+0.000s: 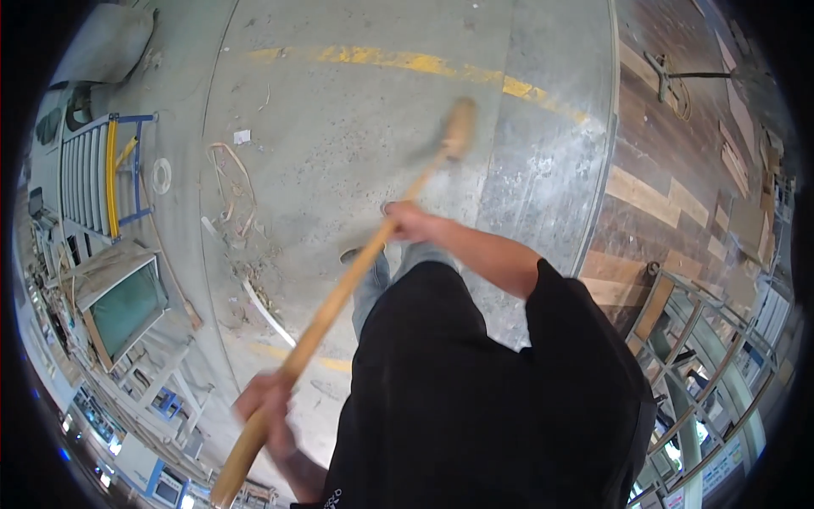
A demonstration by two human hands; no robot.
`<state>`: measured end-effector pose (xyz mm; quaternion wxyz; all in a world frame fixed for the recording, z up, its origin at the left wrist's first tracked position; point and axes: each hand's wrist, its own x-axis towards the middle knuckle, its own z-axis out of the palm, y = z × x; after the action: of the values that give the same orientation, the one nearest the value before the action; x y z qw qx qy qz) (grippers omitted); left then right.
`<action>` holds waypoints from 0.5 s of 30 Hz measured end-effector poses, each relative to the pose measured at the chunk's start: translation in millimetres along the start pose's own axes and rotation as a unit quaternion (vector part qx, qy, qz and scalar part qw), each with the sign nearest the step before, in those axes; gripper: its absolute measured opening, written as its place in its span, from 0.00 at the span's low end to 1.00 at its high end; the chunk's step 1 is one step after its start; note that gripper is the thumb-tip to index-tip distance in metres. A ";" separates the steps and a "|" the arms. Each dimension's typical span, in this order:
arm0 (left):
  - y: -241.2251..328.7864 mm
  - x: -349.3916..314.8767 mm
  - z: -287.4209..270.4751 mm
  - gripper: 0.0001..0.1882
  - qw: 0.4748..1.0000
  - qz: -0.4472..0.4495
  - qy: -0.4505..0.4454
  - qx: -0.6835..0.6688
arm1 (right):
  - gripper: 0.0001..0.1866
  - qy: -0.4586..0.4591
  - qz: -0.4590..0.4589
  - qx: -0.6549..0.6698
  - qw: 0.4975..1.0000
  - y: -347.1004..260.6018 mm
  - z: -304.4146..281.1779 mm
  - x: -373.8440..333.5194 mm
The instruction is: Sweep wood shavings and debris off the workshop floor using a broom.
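Observation:
A long wooden-handled broom [331, 307] slants from the lower left up across the middle of the view. My left hand [270, 405] is wrapped round the handle near its butt end, slightly smeared by motion. Farther along, in front of my legs, my right hand [407, 220] grips the same handle. The broom head [460, 127], blurred, is at the floor just short of a worn yellow line [390, 59]; its bristles cannot be made out. Loose debris [261, 293] lies on the concrete to the left, beside a white strip [270, 316] and a tangled pale strap [229, 182].
On the left stand a blue and yellow metal frame [110, 174] and an open-sided box [127, 310], with another long-handled tool [174, 276] lying nearby. Wood-plank flooring [649, 199] and a metal rack [712, 356] are to the right. A white paper scrap [242, 136] lies ahead.

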<state>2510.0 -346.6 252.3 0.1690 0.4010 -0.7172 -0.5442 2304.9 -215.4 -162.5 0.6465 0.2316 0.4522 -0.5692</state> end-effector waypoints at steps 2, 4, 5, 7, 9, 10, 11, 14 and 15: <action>46.3 -22.6 -54.1 0.14 0.975 0.022 0.110 0.191 | 0.10 -0.153 0.019 0.018 0.988 26.5 96.8 -9.1; 112.4 -15.3 -29.2 0.17 0.958 0.169 0.049 0.227 | 0.13 -0.189 0.085 0.006 0.978 46.6 187.1 -7.2; 126.6 -12.5 -30.9 0.17 0.955 0.172 0.054 0.237 | 0.14 -0.190 0.089 -0.002 0.978 49.0 217.2 -17.6; 146.7 -23.7 -41.8 0.15 0.942 0.275 0.118 0.153 | 0.14 -0.198 0.099 -0.015 0.975 46.2 261.5 -61.8; 160.3 -39.2 -43.5 0.14 0.908 0.370 0.184 0.062 | 0.15 -0.244 0.137 0.032 0.959 41.4 270.5 -101.9; 167.3 -40.3 -50.0 0.13 0.915 0.379 0.135 -0.005 | 0.15 -0.231 0.132 0.049 0.963 34.6 263.2 -119.3; 171.1 -35.6 -59.8 0.12 0.915 0.389 0.084 -0.072 | 0.15 -0.218 0.124 0.067 0.966 21.7 247.0 -134.5; 127.5 -38.1 -91.5 0.11 0.923 0.358 0.126 -0.064 | 0.14 -0.120 0.066 0.045 0.990 -18.2 179.9 -153.7; 96.2 -36.9 -95.6 0.13 0.921 0.296 0.188 0.171 | 0.13 -0.074 0.024 0.012 0.997 -23.4 150.7 -139.9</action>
<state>2560.2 -371.9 381.1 0.3831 0.2877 -0.8404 -0.2533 2339.1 -270.2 34.2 0.6894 0.2070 0.3903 -0.5741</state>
